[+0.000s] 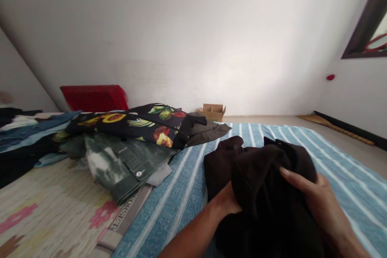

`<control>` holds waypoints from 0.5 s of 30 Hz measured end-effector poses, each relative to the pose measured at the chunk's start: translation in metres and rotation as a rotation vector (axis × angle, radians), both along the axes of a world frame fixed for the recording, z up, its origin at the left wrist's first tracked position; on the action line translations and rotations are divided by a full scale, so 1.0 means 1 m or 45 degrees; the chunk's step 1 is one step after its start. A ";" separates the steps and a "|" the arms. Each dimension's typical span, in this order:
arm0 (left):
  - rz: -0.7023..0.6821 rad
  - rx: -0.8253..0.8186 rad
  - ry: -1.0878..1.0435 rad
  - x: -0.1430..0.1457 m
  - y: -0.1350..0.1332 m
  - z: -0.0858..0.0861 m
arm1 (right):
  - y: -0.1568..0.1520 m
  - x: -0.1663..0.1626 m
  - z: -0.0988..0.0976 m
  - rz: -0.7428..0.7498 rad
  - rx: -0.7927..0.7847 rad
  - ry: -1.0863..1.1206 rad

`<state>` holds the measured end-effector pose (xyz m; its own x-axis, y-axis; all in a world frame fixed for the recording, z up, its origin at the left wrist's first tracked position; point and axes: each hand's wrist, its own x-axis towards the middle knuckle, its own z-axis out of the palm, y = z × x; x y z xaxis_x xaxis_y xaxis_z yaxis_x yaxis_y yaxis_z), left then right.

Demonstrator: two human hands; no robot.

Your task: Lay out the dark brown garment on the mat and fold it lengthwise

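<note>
A dark, blackish-brown garment point(256, 181) is bunched up between my hands over the striped blue bedding point(181, 185). Its exact kind does not show. My left hand point(228, 201) grips it from the left, with the fingers hidden behind or inside the cloth. On the other side my right hand point(314, 193) is closed on a fold, the thumb lying on top of the fabric. The garment's lower part hangs toward me, out of the bottom of the view.
To the left lie a fruit-print black garment point(145, 125), a green-and-white denim piece point(127, 165) and other piled clothes point(33, 133) on a floral mat point(54, 209). Behind are an open cardboard box point(213, 112) and a red object point(95, 97) by the wall.
</note>
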<state>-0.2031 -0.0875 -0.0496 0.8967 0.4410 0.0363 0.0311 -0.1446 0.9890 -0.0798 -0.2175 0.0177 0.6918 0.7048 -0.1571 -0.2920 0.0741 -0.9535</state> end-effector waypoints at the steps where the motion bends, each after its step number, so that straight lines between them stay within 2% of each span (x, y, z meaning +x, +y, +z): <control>1: 0.007 -0.009 -0.003 0.004 0.015 -0.004 | 0.017 0.010 -0.014 0.039 -0.109 -0.144; 3: 0.078 -0.106 -0.017 0.003 0.048 -0.014 | 0.050 0.028 -0.050 0.087 -0.270 -0.512; 5: 0.281 -0.392 -0.080 -0.002 0.082 -0.024 | 0.075 0.041 -0.088 0.101 -0.540 -0.861; 8: 0.736 -0.802 -0.329 -0.003 0.131 -0.037 | 0.092 0.048 -0.126 0.133 -0.628 -0.941; 10: 0.925 -0.882 -0.476 0.004 0.159 -0.040 | 0.093 0.048 -0.136 0.158 -0.612 -0.971; 15: 1.103 -0.906 -0.693 0.031 0.213 -0.039 | 0.089 0.046 -0.135 0.219 -0.562 -0.943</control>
<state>-0.1725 0.1250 -0.0883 0.2446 0.9532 -0.1776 -0.5891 0.2916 0.7536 -0.0334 -0.1283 -0.1170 0.6137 0.7895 0.0074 0.4400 -0.3343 -0.8335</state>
